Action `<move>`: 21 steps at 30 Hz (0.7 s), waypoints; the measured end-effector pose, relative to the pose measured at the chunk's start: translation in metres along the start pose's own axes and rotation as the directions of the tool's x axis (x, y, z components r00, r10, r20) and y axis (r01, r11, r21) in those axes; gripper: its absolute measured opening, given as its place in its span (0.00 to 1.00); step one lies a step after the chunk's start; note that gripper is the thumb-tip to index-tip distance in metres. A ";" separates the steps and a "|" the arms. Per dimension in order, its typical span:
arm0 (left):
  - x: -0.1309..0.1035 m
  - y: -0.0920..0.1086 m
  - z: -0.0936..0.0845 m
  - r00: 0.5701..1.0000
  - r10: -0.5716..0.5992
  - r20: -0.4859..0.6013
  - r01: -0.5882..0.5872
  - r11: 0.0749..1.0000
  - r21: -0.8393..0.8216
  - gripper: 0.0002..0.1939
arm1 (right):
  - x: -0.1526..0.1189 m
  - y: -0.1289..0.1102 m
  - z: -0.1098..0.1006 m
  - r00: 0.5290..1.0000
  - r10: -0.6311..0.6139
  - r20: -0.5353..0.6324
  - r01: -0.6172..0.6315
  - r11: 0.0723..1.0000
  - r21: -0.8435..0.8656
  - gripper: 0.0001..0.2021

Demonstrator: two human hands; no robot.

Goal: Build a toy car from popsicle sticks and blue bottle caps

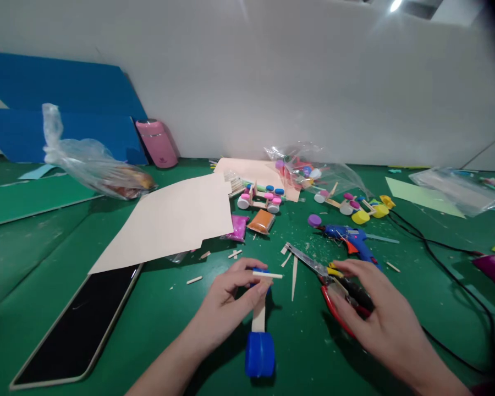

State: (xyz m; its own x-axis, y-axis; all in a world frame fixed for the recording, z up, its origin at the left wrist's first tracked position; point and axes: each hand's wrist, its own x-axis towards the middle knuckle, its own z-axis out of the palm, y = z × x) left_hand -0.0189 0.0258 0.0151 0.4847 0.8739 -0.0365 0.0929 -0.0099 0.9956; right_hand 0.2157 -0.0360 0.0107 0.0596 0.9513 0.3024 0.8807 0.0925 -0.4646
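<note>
Between thumb and fingers, my left hand (226, 300) pinches the upper end of a flat wooden craft stick (259, 316). A blue bottle cap (259, 355) sits at the stick's near end, and more blue shows under my fingertips. Across that upper end lies a thin pale stick (268, 275), also at my fingertips. My right hand (379, 308) is closed around the handles of scissors (307, 259) with red and black grips, blades pointing up and left. A yellow part shows by the index finger; the palm hides some of the handles. Pale offcuts (294, 279) lie near the blades.
A blue glue gun (352, 236) lies beyond my right hand, its black cord (449, 275) curving right. Small cap-wheeled cars (260, 199) stand behind orange (262, 221) and magenta packets (238, 228). Left are cream paper (169, 220), a phone (78, 324) and a pink bottle (159, 144).
</note>
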 end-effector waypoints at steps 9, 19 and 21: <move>0.000 -0.001 -0.001 0.996 0.081 -0.021 -0.080 0.996 0.034 0.11 | 0.022 -0.074 0.057 0.952 0.020 0.305 -0.269 0.529 0.805 0.08; 0.001 -0.003 0.001 0.992 0.117 -0.053 -0.114 0.992 0.062 0.10 | 0.020 -0.070 0.065 0.986 0.017 0.165 -0.151 0.497 0.855 0.04; 0.000 -0.003 0.001 0.992 0.115 -0.055 -0.112 0.992 0.059 0.10 | 0.021 -0.071 0.065 0.990 0.009 0.139 -0.123 0.515 0.848 0.04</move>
State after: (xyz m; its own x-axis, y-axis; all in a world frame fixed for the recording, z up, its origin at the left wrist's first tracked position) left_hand -0.0188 0.0254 0.0120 0.4434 0.8924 0.0834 0.0895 -0.1367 0.9866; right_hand 0.1245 -0.0038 -0.0039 0.0020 0.9837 0.1799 0.0479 0.1796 -0.9826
